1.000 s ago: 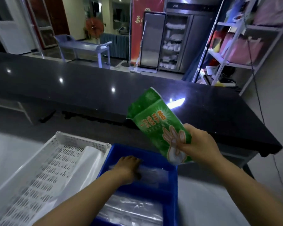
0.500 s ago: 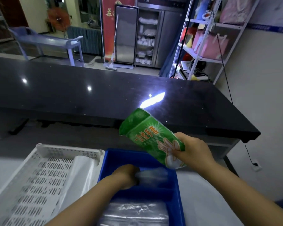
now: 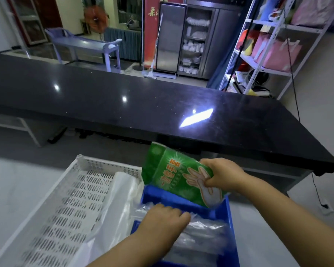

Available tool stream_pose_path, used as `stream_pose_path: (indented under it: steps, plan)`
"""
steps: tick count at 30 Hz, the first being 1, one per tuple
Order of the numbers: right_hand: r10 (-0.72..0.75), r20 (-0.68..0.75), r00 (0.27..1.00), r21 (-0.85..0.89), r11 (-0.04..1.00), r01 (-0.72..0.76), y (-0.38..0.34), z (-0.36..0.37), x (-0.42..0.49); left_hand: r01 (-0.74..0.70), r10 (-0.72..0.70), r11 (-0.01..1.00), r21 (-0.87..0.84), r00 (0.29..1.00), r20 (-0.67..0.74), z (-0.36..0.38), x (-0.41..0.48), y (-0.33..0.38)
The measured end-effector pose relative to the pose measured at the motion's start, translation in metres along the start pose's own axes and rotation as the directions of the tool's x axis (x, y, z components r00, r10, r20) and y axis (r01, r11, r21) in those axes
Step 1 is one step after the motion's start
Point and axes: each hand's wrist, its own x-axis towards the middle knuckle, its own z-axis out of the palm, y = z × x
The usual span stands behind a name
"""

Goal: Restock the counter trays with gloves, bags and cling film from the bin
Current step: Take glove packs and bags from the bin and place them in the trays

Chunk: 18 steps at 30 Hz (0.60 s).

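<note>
A green pack of disposable gloves with orange lettering and a printed hand is held by my right hand, tilted over the far edge of the blue tray. Inside that tray lie clear plastic packs. My left hand reaches into the tray and its fingers close on the upper clear pack. To the left stands a white perforated tray with a whitish roll of plastic bags lying along its right side.
Both trays sit on a pale worktop. Behind it runs a long black glossy counter. Farther back are a steel cabinet, a white shelving rack with pink bags, and a blue bench.
My right hand has lowered the green glove pack down toward the blue tray's far edge. My left hand stays in the tray on the clear pack. The view has dipped slightly.
</note>
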Motion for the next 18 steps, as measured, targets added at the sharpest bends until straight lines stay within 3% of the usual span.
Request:
stream_pose_path:
  steps: [3, 7, 18]
  plan:
    - [-0.036, 0.164, 0.986, -0.066, 0.997, 0.047, -0.002, 0.023, 0.009, 0.005, -0.006, 1.0, -0.018, 1.0, -0.019, -0.001, -0.014, 0.004]
    - [-0.022, 0.276, 0.961, -0.009, 1.0, 0.025, -0.002, 0.046, 0.016, 0.04, -0.04, 0.999, -0.006, 0.999, 0.0, -0.006, -0.025, 0.008]
    - [0.017, 0.131, 0.991, -0.182, 0.983, 0.008, -0.001, 0.045, 0.036, 0.128, -0.127, 0.991, -0.031, 0.991, 0.032, -0.019, -0.03, 0.015]
